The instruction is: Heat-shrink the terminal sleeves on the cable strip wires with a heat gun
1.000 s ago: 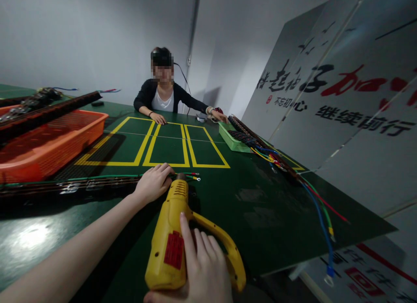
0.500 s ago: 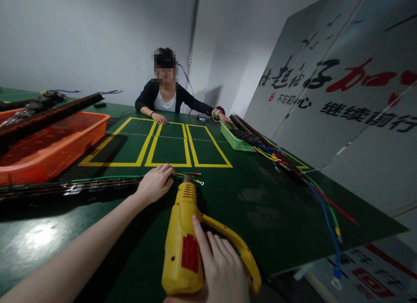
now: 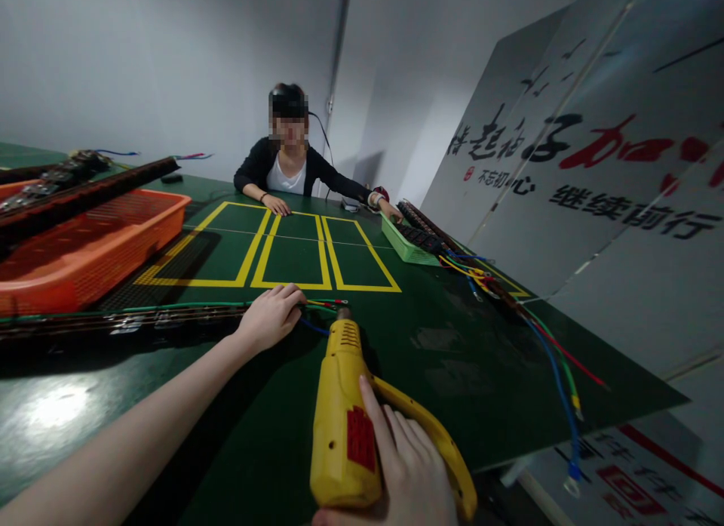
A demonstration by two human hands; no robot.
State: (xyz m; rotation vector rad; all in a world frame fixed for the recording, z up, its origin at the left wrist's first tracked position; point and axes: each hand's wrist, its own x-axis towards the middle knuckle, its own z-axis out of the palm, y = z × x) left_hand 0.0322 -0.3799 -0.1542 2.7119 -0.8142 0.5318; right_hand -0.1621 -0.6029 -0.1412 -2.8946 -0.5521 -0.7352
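My right hand (image 3: 410, 466) is wrapped round a yellow heat gun (image 3: 345, 420) with a red label, its nozzle pointing away from me. Just beyond the nozzle lie the ends of thin coloured wires (image 3: 325, 305), green, red and yellow, with ring terminals partly hidden by the gun. My left hand (image 3: 274, 315) is closed over these wires, close to the end of a long dark wire harness (image 3: 170, 322) that runs off to the left. A blue wire (image 3: 314, 327) comes out beneath my fingers.
An orange basket (image 3: 141, 235) at left carries more dark harnesses. Across the green table (image 3: 452, 405), marked with yellow tape frames (image 3: 326, 254), sits a co-worker (image 3: 291, 167), one hand at a green basket (image 3: 404, 248). Coloured cables (image 3: 557, 367) extend over the right edge.
The heat gun in my right hand has shifted right, its nozzle now over the wire ends. My left hand stays in place on the wires.
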